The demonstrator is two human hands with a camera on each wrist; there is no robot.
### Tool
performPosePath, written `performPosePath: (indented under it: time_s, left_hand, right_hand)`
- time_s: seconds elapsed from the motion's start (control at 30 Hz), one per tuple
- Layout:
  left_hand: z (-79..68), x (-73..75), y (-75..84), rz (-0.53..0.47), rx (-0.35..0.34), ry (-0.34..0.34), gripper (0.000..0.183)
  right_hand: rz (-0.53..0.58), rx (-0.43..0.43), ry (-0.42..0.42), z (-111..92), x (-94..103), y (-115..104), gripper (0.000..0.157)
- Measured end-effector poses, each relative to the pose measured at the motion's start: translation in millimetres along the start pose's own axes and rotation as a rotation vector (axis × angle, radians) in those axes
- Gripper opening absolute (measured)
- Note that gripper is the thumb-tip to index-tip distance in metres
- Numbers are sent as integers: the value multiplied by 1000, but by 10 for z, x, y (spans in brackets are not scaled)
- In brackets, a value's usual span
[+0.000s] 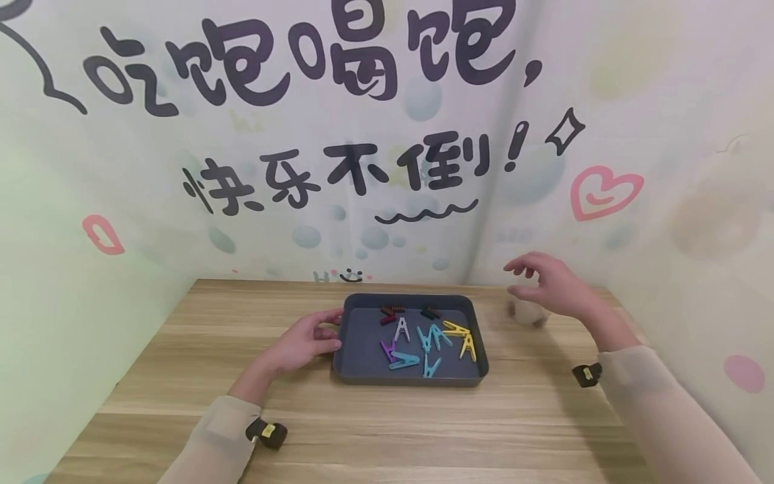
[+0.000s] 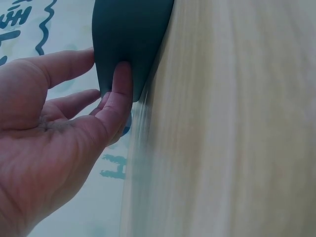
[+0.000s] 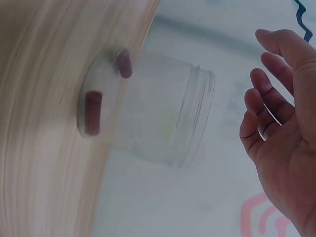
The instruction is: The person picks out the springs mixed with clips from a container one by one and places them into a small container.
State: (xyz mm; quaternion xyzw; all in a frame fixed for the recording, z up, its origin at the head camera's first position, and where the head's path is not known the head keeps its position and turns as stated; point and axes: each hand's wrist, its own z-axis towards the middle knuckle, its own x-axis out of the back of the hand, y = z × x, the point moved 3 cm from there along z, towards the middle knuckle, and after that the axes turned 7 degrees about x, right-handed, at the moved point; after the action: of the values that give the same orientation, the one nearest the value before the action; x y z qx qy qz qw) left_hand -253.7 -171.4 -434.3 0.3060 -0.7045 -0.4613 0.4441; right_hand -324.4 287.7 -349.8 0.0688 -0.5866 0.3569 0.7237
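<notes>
Centrally, toward the far edge of the wood-grain tabletop [image 1: 387, 433], sits a shallow dark-grey rectangular tray [image 1: 411, 381] with rounded corners. It contains spring-type clothespins in light blue [image 1: 404, 360], yellow [image 1: 467, 347], purple [image 1: 388, 351] and pale grey [image 1: 402, 329], plus short dark ridged cylinders [image 1: 388, 320] near its far wall. Presumably the raised walls serve to keep these loose parts together. Near the tabletop's far right corner, well clear of the tray, stands a clear, wide-mouthed jar [image 3: 153, 108] with a threaded neck. It is upright, mouth upward, probably so that its contents stay in; two red-brown ridged cylinders [image 3: 93, 112] lie at its base.

The hands are well apart, one on each side of the tray. Left hand [image 1: 305, 343]: fingers relaxed, fingertips against the tray's left outer wall, not wrapped round it; the contact likely steadies the tray against sliding. Right hand [image 1: 551, 287]: fingers loosely bent and parted from the thumb, raised beside the jar's mouth, apart from it and holding nothing.
</notes>
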Motion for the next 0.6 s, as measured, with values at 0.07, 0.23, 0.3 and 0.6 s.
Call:
performPosePath:
  time_s: [0.07,0.23,0.3,0.6]
  left_hand:
    - [-1,2,-2,-1,-2,-1,66]
    - [-6,8,-11,-1,-4,-3,66]
    - [0,10,-19,0,0,-1,66]
    - [31,14,-52,20,2,7,66]
  right_hand:
    - [0,36,-15,42,-27,-56,37]
    - [3,83,-60,149,-109,-157,37]
    - [15,88,-82,191,-144,-189,37]
    - [61,104,-205,380,-296,-348,35]
